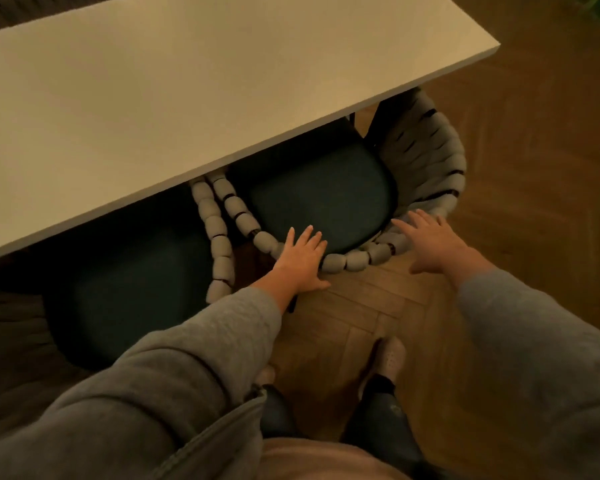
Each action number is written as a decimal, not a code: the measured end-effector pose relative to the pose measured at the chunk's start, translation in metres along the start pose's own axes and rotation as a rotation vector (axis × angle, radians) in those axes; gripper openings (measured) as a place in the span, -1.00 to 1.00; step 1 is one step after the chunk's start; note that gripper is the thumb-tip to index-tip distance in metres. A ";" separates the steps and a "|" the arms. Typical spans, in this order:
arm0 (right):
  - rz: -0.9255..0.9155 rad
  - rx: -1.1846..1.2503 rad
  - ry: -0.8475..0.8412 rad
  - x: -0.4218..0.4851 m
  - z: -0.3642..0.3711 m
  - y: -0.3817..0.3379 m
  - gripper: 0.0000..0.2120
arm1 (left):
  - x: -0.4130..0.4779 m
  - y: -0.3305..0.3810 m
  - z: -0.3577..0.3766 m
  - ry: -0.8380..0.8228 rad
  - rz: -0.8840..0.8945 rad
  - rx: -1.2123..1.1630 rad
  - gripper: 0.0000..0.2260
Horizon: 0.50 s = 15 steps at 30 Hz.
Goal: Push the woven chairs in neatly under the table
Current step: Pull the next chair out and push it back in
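Woven chairs number two here, side by side at the long edge of the white surface [194,98]. The right-hand chair [426,161] has its dark green cushion [319,199] partly under the surface edge, while its curved back of thick pale woven cord stands out over the floor toward the person. The left-hand chair [219,244] sits in shadow. It has one dark cushion [129,282] of its own, also partly under the edge. Its corded arm runs just beside the arm of the right-hand chair, and the two arms come close together where they pass beneath the surface.

Both hands are at the right-hand chair. The left hand [300,258] lies flat on the near rim, fingers straight and slightly spread, the thumb out to the side. The right hand [430,240] is also spread with straight fingers, its fingertips over the rim where the back curves round. Whether it presses on the cord cannot be told. Neither hand curls round anything.

Two grey sleeves reach forward. Below them is a herringbone wood floor [378,306], with one pale shoe [390,358] plainly seen and a second mostly hidden behind the left sleeve.
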State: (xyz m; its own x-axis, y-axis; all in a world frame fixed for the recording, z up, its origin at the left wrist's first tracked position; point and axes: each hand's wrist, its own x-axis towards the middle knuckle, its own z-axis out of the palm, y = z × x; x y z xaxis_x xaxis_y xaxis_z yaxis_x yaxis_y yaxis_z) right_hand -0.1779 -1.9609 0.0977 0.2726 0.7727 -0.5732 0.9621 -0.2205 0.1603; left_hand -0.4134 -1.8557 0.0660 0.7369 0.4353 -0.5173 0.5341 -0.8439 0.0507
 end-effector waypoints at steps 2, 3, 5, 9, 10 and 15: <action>-0.062 -0.055 -0.024 0.020 0.006 0.036 0.03 | 0.030 0.029 -0.002 -0.046 -0.079 -0.062 -0.20; -0.097 -0.076 -0.036 0.028 0.007 0.050 0.02 | 0.041 0.042 -0.002 -0.079 -0.115 -0.105 -0.22; -0.181 -0.116 -0.073 0.044 0.011 0.081 -0.01 | 0.062 0.069 -0.002 -0.154 -0.217 -0.233 -0.33; -0.333 -0.197 -0.076 0.077 0.015 0.124 -0.20 | 0.095 0.100 -0.009 -0.253 -0.456 -0.303 -0.64; -0.355 -0.211 -0.075 0.085 0.016 0.129 -0.24 | 0.099 0.102 -0.011 -0.281 -0.486 -0.287 -0.66; -0.496 -0.306 -0.099 0.132 0.015 0.148 -0.43 | 0.112 0.112 -0.017 -0.356 -0.573 -0.286 -0.64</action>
State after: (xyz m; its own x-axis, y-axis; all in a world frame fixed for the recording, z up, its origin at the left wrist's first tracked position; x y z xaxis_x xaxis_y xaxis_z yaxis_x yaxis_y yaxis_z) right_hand 0.0007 -1.9003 0.0341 -0.1970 0.6774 -0.7087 0.9356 0.3460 0.0707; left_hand -0.2639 -1.8961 0.0283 0.1558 0.6142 -0.7736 0.9186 -0.3780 -0.1151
